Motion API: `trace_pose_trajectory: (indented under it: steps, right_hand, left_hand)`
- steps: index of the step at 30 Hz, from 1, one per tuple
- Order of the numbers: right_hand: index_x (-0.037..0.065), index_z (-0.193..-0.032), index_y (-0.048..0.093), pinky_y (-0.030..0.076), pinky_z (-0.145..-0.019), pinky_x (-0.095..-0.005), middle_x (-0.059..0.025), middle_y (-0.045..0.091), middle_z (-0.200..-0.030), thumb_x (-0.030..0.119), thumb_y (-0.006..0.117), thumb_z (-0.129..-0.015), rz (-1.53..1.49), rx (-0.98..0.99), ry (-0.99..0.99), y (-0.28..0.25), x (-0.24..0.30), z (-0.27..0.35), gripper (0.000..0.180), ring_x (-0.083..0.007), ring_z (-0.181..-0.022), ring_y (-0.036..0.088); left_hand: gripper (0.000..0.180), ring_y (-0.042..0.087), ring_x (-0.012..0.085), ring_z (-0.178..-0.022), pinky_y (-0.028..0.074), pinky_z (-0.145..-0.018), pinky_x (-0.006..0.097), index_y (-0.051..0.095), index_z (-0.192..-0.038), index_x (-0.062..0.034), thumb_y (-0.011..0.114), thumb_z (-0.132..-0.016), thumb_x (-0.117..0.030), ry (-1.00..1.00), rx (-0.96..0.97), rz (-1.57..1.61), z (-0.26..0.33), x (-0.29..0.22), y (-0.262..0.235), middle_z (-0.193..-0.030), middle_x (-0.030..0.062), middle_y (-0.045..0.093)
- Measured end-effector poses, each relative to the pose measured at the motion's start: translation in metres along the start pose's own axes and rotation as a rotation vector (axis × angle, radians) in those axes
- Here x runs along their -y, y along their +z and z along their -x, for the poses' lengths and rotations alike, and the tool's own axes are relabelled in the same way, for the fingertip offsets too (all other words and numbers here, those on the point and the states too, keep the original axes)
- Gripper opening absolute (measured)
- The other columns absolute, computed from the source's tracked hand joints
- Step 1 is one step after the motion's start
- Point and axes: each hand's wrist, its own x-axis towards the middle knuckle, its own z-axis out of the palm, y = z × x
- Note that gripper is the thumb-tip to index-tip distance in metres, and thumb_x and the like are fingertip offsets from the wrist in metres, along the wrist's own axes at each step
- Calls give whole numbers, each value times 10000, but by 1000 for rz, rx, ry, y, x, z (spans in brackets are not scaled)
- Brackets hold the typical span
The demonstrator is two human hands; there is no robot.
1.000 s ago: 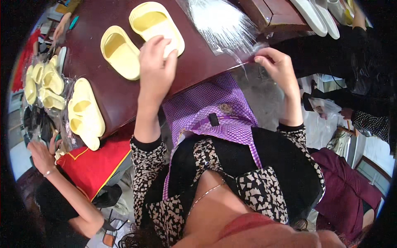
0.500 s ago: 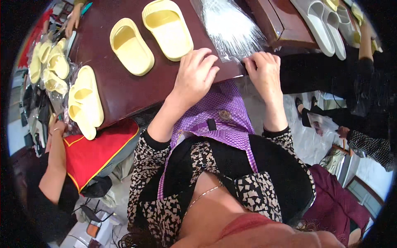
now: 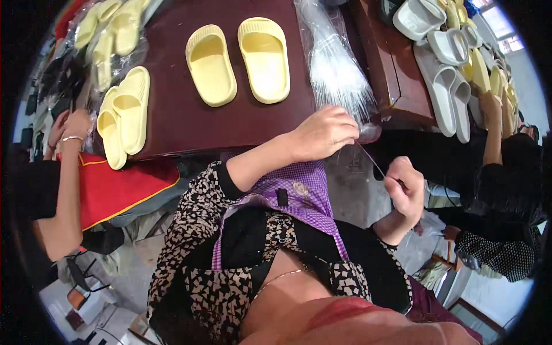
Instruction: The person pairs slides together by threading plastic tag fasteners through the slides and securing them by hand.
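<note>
Two yellow slippers, a left-hand one (image 3: 211, 66) and a right-hand one (image 3: 264, 60), lie side by side, openings toward me, on the dark red tabletop (image 3: 167, 109). To their right is a bundle of thin whitish strands (image 3: 339, 69) in clear plastic, its loose ends fanned toward me. My left hand (image 3: 328, 133) is closed in a pinch at these ends, by the table's front edge. Lower and to the right, my right hand (image 3: 405, 187) is closed on a thin strand (image 3: 372, 161) stretched taut between both hands. Whether my left fingers grip that strand or the bundle is hard to tell.
Another yellow slipper pair (image 3: 131, 109) rests at the table's left edge, with bagged yellow slippers (image 3: 118, 31) beyond. Grey slippers (image 3: 443, 86) are piled on the brown wooden surface (image 3: 397, 69) at right. Co-workers' arms (image 3: 68, 167) show on both sides.
My right hand has drawn down and away from the bundle, a strand now taut behind it. My left hand has moved right, from beside the slippers to the strand ends.
</note>
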Motion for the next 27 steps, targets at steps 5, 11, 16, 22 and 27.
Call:
trace_pose_trajectory:
  steps: [5, 11, 16, 22, 27]
  right_hand:
    - [-14, -693, 535, 328, -578, -302, -59, 486, -645, 152, 569, -738, 60, 11, 68, -19, -2, 14, 176, -165, -619, 426]
    - [-50, -900, 582, 402, -678, -278, -77, 566, -814, 124, 554, -813, -561, -409, 34, 20, -41, -7, 196, -157, -726, 499]
    - [-62, -1017, 572, 440, -825, -304, -147, 600, -962, 2, 515, -847, -431, -484, 79, 84, -41, -46, 190, -198, -891, 560]
    - [-16, -975, 573, 440, -860, -335, -167, 606, -980, -9, 477, -873, -581, -624, -92, 97, -56, -52, 140, -214, -926, 565]
    - [10, -915, 552, 440, -868, -358, -115, 596, -806, 46, 472, -899, -1047, -656, -29, 87, -60, -39, 89, -202, -805, 569]
  left_hand:
    - [106, 585, 229, -811, 456, -733, 339, 639, -878, -27, 617, -790, -81, -130, -123, 154, 4, -9, -1, -814, 71, 623]
    - [118, 618, 163, -681, 492, -618, 285, 633, -916, -4, 564, -823, -23, -509, -294, 562, -7, -19, -10, -762, 108, 634]
    - [115, 624, 117, -672, 491, -607, 247, 636, -913, 4, 572, -822, -26, -448, -301, 430, -6, -18, -5, -739, 97, 648]
    - [251, 557, 236, -1005, 446, -844, 360, 600, -1026, -13, 622, -797, -114, -304, -183, 82, -8, -8, -4, -1081, 141, 585]
    - [585, 295, 341, -1290, 258, -1031, 494, 456, -1259, -52, 667, -762, -278, -202, 76, -307, -16, 30, -17, -1401, 163, 326]
